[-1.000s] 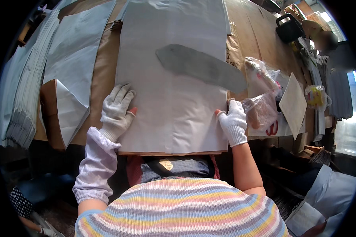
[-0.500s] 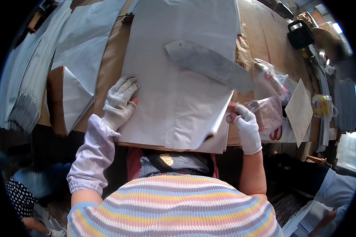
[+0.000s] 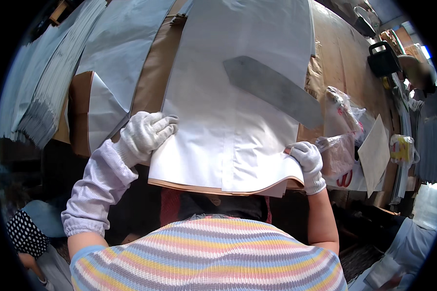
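Note:
A long white paper sack (image 3: 194, 157) with a seam down its middle lies in front of me, and brown paper shows along its near edge. My left hand (image 3: 148, 137), in a white glove and a pale sleeve cover, is closed over the sack's left edge; its thumb is hidden. At the near right corner my right hand (image 3: 307, 160), in a white glove with bare fingertips, grips the edge, which curves upward there. Across the upper part of the sack rests a flat grey plate (image 3: 277, 92), pointed at its far left end.
Stacked pale sheets (image 3: 58, 82) and a folded brown-and-white paper piece (image 3: 104, 104) lie to the left. On the right are plastic bags (image 3: 337, 153), a cream diamond-shaped sheet (image 3: 375, 155) and a dark container with a handle (image 3: 384, 58). Other people are at both lower sides.
The right-hand flap that was folded back now lies flat, and my right hand has come down to the near right corner. My left hand has moved nearer along the left edge, fingers more curled.

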`<state>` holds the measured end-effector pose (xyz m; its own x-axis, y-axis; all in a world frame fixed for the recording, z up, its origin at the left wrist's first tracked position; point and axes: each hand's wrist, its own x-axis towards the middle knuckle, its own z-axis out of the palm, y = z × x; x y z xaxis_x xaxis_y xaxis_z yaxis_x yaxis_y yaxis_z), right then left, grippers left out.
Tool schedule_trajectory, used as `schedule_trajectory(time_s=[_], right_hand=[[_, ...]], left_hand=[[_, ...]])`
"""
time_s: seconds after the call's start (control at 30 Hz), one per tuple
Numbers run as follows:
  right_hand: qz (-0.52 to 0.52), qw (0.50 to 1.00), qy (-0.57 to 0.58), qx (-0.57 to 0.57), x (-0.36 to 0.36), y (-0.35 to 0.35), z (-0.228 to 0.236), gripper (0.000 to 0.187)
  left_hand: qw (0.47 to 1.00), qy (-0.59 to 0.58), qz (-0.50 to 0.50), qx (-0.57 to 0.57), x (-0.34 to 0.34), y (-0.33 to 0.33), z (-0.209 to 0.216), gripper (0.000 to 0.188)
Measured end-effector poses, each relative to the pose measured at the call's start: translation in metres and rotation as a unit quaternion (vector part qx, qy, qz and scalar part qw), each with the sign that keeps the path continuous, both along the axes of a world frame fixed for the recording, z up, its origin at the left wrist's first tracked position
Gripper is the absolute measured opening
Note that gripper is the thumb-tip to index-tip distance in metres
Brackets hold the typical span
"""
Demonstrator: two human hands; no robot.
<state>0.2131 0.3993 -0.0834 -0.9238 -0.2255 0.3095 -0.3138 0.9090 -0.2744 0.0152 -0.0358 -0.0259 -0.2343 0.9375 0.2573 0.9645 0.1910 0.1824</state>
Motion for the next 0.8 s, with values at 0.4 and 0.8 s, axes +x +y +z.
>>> schedule_trajectory(time_s=[0.4, 0.8], right_hand=[[-0.3, 0.851, -0.307, -0.303, -0.041, -0.001, -0.005, 0.027], [-0.292, 0.925, -0.115, -0.214, -0.029, -0.03, -0.019, 0.014]], left_hand=[[0.707, -0.482, 0.517, 0.005, 0.013, 0.006, -0.041, 0.021], [0.824, -0.013, 0.567, 0.02, 0.043, 0.027, -0.077, 0.015]])
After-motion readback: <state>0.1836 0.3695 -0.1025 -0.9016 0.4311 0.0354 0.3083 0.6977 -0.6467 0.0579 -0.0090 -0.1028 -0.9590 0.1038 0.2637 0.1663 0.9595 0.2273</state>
